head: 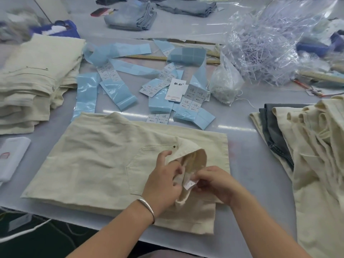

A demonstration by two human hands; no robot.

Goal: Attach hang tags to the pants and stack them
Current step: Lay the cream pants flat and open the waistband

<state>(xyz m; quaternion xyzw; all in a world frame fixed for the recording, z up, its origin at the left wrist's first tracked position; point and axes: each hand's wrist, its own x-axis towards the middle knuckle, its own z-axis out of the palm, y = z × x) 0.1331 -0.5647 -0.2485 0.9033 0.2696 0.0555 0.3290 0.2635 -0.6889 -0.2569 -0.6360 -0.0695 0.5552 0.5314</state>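
Cream corduroy pants (pixel 104 161) lie folded flat on the table (pixel 247 164), front centre; soft, floppy, light, best gripped at the waistband. Left hand (pixel 163 181) pinches the turned-back waistband (pixel 188 155), right hand (pixel 214 181) pinches the white inner label (pixel 189 183). Hang tag (pixel 174 90) sits well apart, unattached.
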